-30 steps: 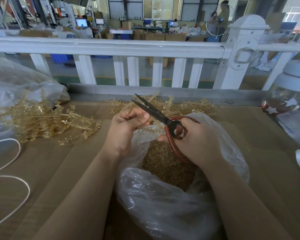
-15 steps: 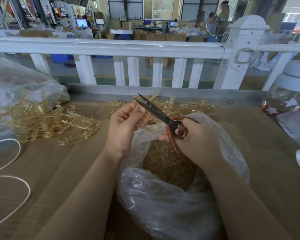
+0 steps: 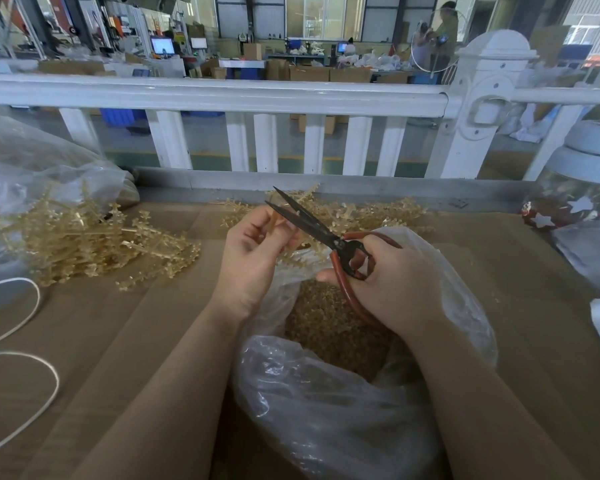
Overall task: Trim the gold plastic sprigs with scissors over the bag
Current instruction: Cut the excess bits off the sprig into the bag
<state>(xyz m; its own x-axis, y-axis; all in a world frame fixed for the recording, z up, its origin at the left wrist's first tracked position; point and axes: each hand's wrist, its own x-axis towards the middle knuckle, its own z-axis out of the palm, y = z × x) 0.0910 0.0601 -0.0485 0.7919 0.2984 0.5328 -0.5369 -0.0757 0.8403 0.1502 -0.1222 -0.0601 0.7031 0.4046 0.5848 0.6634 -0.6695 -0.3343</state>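
head: scissors [image 3: 312, 224] blades apart over bag [image 3: 326, 410]

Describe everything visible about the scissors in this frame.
The scissors have two dark, dull metal blades and reddish-brown looped handles. The blades are slightly parted, tips pointing up and away to the left, toward the white railing. The right hand grips the handles, fingers through the loops. The blades sit against a gold sprig piece pinched in the left hand. The whole tool hangs above the open clear plastic bag holding gold trimmings, not resting on the table.
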